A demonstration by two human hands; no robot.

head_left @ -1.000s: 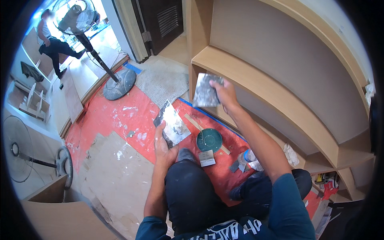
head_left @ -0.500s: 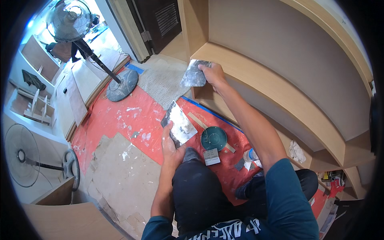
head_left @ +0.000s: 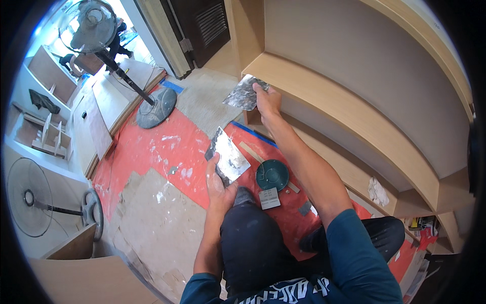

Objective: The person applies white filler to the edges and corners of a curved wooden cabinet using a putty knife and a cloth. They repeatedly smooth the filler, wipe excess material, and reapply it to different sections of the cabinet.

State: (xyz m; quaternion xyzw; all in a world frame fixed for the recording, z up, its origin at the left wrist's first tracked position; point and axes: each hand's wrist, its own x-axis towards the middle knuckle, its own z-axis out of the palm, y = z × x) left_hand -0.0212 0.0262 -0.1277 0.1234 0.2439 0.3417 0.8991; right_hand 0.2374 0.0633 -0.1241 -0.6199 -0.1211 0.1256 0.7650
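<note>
My right hand (head_left: 269, 103) is closed on a thin metal putty scraper (head_left: 244, 93), thumb on its face. It is held out at the near left corner of a curved wooden shelf unit (head_left: 304, 83); whether the blade touches the wood I cannot tell. Lower and to the left, my left hand (head_left: 218, 188) grips a second metal putty scraper (head_left: 231, 158), tilted, with whitish smears on its shiny face. A dark green round bowl (head_left: 276, 171) sits on the floor below my right forearm. Against its near side is a small grey square plate (head_left: 269, 199) with print on it.
Red sheeting (head_left: 167, 139) and torn brown cardboard (head_left: 157, 218) cover the floor. One standing fan (head_left: 157, 109) is ahead left, another fan (head_left: 30, 197) at far left. A dark louvred door (head_left: 202, 30) stands beyond. A person (head_left: 119, 43) is in the far room.
My right hand has shifted slightly and turned its scraper, so the blade now points more to the left. My right forearm now hides a small bottle on the floor. The left hand has barely moved.
</note>
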